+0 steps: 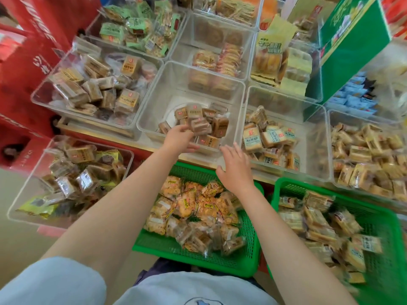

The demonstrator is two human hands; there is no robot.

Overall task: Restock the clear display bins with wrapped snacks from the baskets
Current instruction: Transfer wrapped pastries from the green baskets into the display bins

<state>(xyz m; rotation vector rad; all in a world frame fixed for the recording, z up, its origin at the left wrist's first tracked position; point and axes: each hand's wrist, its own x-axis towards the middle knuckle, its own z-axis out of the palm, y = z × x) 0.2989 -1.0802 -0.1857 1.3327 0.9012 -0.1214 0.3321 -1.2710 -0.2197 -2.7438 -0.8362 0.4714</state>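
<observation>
My left hand (179,140) reaches over the front wall of the middle clear bin (152,100). Its fingers curl round a brown wrapped snack (200,126) on top of the small pile at the bin's front. My right hand (235,167) hovers with spread fingers, holding nothing, just outside that bin's front right corner and above the green basket (248,252). This basket holds orange and brown wrapped snacks (193,204). A second green basket (387,256) at the right holds pale sandwich-like packets (317,219).
Clear bins of wrapped snacks surround the middle one: brown packets at left (88,89), pale packets at right (271,137) and far right (370,159), mixed packets at lower left (72,170). Red crates (28,62) stand at the left. A green box (352,47) stands at the upper right.
</observation>
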